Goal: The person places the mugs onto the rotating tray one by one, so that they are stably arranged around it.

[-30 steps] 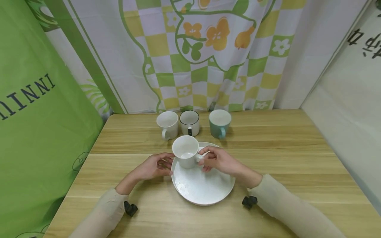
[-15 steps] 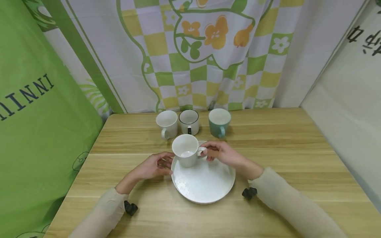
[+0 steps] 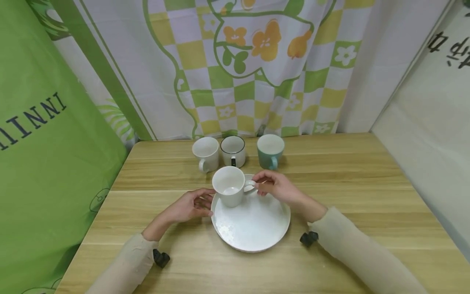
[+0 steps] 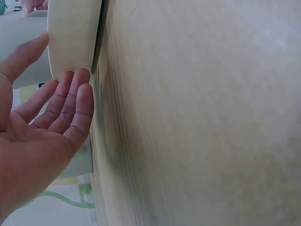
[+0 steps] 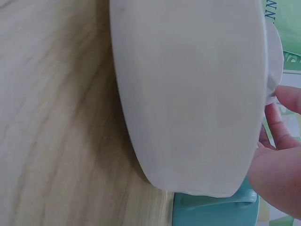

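A white cup (image 3: 228, 187) stands upright on the far left part of a round white plate (image 3: 253, 228), its handle (image 3: 249, 185) pointing right. My right hand (image 3: 277, 188) is at the outer end of that handle; in the right wrist view the thumb (image 5: 289, 98) and a finger sit on either side of it, loosely spread. On the left, my left hand (image 3: 191, 206) rests its relaxed fingers (image 4: 77, 106) against the plate's side, the thumb up near its top edge. The plate's thick side wall (image 5: 193, 94) fills much of the right wrist view.
Behind the plate stand a white mug (image 3: 206, 153), a white mug with a black rim (image 3: 233, 152) and a teal mug (image 3: 271, 152). They line the back of the wooden table (image 3: 349, 196), below a patterned curtain (image 3: 242, 81).
My right hand has slid outward along the cup's handle, to the right and slightly away, loosening from it. The handle has swung back a little. My left hand has stayed put.
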Demonstrator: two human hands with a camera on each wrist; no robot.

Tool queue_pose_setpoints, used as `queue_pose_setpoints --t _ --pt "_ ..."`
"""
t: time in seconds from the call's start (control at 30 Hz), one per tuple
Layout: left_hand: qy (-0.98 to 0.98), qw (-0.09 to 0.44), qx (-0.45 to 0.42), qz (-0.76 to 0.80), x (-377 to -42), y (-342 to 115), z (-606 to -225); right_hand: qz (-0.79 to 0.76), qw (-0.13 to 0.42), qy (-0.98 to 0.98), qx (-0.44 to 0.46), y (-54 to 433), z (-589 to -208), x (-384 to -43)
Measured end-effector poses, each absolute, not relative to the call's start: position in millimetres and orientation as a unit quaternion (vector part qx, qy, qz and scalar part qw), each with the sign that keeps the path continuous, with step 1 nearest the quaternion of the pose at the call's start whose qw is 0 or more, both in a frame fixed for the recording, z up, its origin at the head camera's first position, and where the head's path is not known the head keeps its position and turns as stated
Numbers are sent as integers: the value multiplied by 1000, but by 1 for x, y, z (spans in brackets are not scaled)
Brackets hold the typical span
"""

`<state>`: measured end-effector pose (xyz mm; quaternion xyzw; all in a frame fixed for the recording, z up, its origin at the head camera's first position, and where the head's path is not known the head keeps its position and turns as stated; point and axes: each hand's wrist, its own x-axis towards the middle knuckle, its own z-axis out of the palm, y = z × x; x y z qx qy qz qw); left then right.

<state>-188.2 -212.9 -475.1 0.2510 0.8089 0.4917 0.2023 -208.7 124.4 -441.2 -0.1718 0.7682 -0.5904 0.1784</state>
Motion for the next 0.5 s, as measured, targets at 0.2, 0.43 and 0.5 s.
queue_pose_setpoints --t 0.2,0.43,0.5 --pt "808 206 250 492 -189 -214 -475 -584 160 777 -174 125 -442 -210" --pt "805 200 265 491 -190 -213 -476 -581 138 786 -159 124 -441 -214" --pt "806 205 259 492 -190 -213 -475 -582 135 788 -149 123 -441 -216"
